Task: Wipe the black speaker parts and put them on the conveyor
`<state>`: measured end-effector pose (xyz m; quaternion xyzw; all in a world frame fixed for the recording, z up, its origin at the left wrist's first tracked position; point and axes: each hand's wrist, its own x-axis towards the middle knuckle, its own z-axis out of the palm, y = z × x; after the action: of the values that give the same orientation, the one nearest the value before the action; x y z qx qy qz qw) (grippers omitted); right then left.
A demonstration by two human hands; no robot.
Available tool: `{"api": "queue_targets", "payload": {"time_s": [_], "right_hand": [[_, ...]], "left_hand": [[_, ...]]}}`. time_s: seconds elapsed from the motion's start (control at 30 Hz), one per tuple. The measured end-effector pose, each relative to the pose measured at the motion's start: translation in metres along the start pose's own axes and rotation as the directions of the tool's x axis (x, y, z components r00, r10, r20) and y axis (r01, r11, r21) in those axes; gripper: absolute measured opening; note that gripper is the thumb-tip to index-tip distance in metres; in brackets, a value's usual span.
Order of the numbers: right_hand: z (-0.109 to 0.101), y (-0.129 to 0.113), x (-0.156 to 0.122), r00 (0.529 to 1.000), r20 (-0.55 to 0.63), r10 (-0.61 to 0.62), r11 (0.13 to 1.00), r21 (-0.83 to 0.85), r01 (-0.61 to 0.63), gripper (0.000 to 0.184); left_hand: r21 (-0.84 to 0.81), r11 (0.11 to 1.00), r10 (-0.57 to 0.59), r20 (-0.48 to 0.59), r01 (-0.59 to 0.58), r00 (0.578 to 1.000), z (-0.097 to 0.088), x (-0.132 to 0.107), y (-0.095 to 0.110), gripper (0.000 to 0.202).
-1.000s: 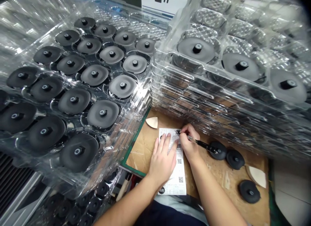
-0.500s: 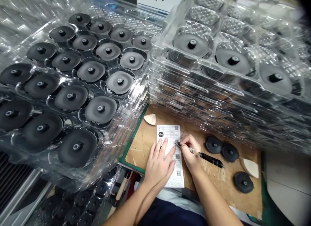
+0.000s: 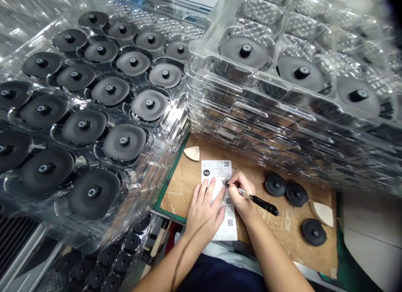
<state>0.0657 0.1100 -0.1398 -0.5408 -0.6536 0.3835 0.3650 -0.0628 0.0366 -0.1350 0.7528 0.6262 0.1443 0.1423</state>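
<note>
My left hand (image 3: 205, 210) lies flat with fingers stretched out on a white paper slip (image 3: 217, 170) printed with QR codes and a black round sticker. My right hand (image 3: 242, 193) is closed around a black pen (image 3: 259, 203) whose tip touches the slip near its middle. The slip rests on a brown cardboard sheet (image 3: 182, 187) lying on a green mat.
A clear plastic tray (image 3: 163, 149) full of black round parts sits on the left. A tall stack of clear trays (image 3: 282, 129) stands on the right. Three loose black discs (image 3: 275, 185) and two beige wedge pieces (image 3: 192, 153) lie on the cardboard.
The pen tip has moved down the slip from its top edge to its middle, with the right hand shifting slightly. The left hand stays flat on the paper.
</note>
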Motion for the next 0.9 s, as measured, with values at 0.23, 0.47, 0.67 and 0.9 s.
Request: {"api": "queue_targets", "payload": {"time_s": [0.23, 0.47, 0.67, 0.9], "right_hand": [[-0.0013, 0.0023, 0.0002, 1.0, -0.007, -0.016, 1.0, -0.022, 0.016, 0.01], [0.0, 0.0031, -0.0008, 0.999, -0.034, -0.024, 0.999, -0.024, 0.023, 0.009], [0.0005, 0.0014, -0.0003, 0.999, -0.036, -0.021, 0.999, -0.025, 0.02, 0.01], [0.0005, 0.0027, -0.0013, 0.999, -0.044, -0.017, 0.999, -0.032, 0.015, 0.01]], "left_hand": [[-0.024, 1.0, -0.009, -0.017, 0.008, 1.0, 0.0042, -0.0019, -0.0009, 0.047], [-0.017, 1.0, 0.001, -0.029, -0.002, 1.0, 0.0039, -0.0012, -0.0006, 0.046], [-0.015, 1.0, 0.006, -0.028, -0.007, 1.0, 0.0038, -0.0007, -0.0007, 0.046], [-0.021, 1.0, 0.005, -0.003, -0.005, 1.0, 0.0024, -0.0013, -0.0012, 0.046]]}}
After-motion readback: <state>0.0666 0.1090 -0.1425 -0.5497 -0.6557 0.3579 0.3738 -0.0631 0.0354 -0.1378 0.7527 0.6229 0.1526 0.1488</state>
